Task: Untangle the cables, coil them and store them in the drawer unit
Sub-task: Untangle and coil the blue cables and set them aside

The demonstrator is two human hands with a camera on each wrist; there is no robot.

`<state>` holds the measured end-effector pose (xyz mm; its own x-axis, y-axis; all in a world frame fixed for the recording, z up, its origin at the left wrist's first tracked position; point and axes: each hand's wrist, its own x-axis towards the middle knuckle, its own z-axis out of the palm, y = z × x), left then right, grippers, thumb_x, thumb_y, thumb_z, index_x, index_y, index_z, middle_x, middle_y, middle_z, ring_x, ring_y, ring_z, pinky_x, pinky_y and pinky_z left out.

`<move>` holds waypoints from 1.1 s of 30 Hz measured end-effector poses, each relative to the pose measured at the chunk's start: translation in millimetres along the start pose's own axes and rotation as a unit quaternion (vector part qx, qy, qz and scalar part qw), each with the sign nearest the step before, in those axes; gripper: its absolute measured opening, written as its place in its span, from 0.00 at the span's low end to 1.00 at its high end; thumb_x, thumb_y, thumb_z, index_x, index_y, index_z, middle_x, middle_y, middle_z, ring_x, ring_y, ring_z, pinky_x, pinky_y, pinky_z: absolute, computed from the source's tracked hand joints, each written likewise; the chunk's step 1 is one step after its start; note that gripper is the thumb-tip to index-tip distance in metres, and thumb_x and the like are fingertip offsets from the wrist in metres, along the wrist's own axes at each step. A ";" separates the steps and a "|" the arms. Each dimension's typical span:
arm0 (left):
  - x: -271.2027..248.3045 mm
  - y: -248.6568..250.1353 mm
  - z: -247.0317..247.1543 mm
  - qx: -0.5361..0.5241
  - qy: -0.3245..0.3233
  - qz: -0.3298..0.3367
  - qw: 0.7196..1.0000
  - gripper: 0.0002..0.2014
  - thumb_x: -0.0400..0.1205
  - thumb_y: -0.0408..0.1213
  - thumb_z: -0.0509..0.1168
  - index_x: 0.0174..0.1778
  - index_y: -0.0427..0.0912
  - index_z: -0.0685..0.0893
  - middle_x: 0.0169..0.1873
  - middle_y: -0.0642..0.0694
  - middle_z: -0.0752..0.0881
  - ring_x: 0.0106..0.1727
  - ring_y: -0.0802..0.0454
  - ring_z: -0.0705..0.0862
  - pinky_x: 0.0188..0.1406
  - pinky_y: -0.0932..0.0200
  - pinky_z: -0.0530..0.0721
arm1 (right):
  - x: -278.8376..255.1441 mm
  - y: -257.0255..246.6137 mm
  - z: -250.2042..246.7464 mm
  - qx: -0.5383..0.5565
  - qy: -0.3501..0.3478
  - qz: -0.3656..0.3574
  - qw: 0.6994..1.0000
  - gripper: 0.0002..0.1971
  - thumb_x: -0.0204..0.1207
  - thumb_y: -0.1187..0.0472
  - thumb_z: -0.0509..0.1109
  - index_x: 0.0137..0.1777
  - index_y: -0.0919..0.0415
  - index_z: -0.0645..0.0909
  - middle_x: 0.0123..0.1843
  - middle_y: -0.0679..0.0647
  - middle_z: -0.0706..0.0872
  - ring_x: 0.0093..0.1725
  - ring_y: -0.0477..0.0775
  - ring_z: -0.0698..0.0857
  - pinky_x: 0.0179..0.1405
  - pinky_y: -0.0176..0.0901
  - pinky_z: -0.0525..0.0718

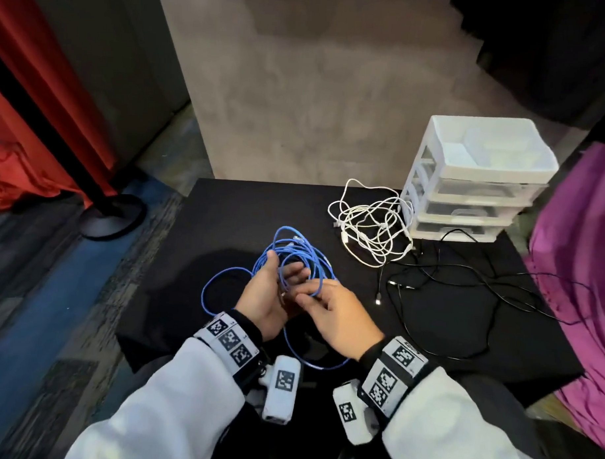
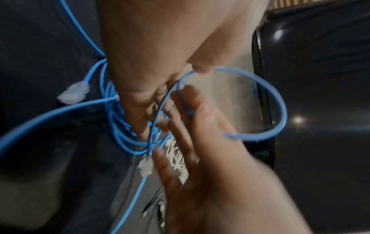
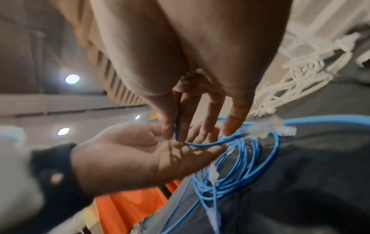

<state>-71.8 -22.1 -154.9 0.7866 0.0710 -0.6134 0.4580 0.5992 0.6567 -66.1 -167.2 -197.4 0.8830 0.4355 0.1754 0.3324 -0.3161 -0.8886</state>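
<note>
Now right hand (image 1: 336, 313) pinches blue cable (image 1: 300, 248); left hand (image 1: 262, 296) fingers apart; loop near table (image 1: 226, 206) edge.

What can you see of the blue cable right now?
The blue cable is thin, round, plastic-sheathed, with clear plugs. It is loosely, unevenly looped, partly trailing over the black table cover. Loops hang on the open left hand; the right hand pinches one strand.
</note>
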 end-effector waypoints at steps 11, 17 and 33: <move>16.8 32.9 -11.4 -0.004 0.067 0.121 0.990 0.22 0.92 0.55 0.56 0.40 0.43 0.77 0.20 0.53 0.61 0.20 0.57 0.60 0.21 0.63 0.73 | -5.5 38.8 -13.0 -0.072 0.139 0.113 0.981 0.22 0.75 0.48 0.74 0.69 0.46 0.82 0.59 0.47 0.87 0.62 0.55 0.85 0.69 0.59 0.82; 6.5 46.2 -4.1 0.198 -0.035 0.184 0.962 0.22 0.90 0.58 0.57 0.43 0.42 0.80 0.25 0.52 0.58 0.23 0.57 0.56 0.17 0.64 0.60 | 17.3 14.3 1.6 -0.214 0.099 0.114 0.965 0.30 0.78 0.44 0.75 0.79 0.37 0.71 0.75 0.37 0.79 0.73 0.51 0.70 0.70 0.58 0.69; -39.4 177.3 -36.4 0.010 0.054 0.420 0.906 0.20 0.92 0.57 0.54 0.38 0.49 0.74 0.22 0.55 0.60 0.20 0.60 0.58 0.17 0.67 0.59 | 42.6 21.9 -33.6 0.237 0.108 0.167 0.951 0.14 0.89 0.53 0.68 0.45 0.58 0.86 0.33 0.54 0.82 0.37 0.54 0.81 0.33 0.41 0.81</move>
<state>-36.7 110.3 -30.2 0.8170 0.5728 0.0672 -0.2745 0.2837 0.9188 -10.1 -183.8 -195.1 0.9775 0.1783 -0.1124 -0.1199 0.0314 -0.9923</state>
